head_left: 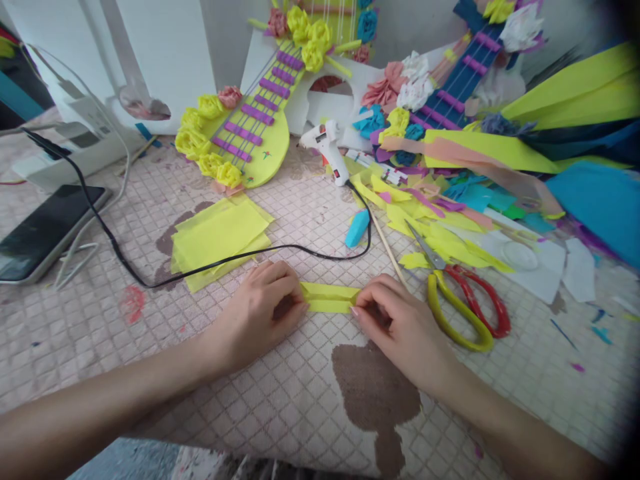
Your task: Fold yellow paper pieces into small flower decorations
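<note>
A narrow folded strip of yellow crepe paper (329,298) stretches between my two hands, just over the tablecloth. My left hand (267,303) pinches its left end between thumb and fingers. At the other end, my right hand (395,317) pinches the strip the same way. A crease runs lengthwise along the paper. Beyond my left hand lies a small stack of flat yellow paper sheets (220,230), crossed by a black cord. Scissors (450,283) with one yellow and one red handle lie half open to the right of my right hand.
A white glue gun (327,150) trails its black cord (240,252) across the table. Paper-decorated guitar shapes, one yellow (270,150) and one blue (457,83), stand behind. Coloured scraps (450,233) and a wooden stick (387,247) lie right; a phone (47,230) lies left.
</note>
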`<state>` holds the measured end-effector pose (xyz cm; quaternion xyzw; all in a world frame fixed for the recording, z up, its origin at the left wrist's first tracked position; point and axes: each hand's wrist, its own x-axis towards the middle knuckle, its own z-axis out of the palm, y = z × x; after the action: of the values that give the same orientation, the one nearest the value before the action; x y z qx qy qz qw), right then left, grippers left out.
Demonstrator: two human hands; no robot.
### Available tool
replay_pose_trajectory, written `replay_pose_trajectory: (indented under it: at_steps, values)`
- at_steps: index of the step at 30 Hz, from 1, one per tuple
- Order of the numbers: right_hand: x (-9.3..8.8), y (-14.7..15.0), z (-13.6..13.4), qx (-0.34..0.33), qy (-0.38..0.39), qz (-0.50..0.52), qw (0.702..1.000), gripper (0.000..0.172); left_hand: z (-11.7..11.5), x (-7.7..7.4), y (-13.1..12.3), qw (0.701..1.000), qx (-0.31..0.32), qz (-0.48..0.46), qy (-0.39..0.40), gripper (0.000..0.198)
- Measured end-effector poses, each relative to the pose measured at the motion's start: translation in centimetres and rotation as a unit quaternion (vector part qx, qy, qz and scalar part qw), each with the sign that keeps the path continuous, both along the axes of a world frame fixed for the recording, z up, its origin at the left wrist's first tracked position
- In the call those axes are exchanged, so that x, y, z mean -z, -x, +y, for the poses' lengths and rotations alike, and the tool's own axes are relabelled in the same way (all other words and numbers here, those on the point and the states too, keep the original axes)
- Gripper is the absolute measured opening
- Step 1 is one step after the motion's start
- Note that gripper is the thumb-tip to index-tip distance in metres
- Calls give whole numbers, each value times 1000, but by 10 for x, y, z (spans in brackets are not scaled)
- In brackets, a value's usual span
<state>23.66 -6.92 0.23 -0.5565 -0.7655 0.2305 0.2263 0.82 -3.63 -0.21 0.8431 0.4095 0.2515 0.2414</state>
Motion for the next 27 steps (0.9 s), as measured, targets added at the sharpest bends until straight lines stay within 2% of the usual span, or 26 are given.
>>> replay_pose_trajectory:
  at_steps: [27]
  values:
    - [6,3,0,9,-32,-43,999,11,-2,4,-3,999,-21,38,-21,9]
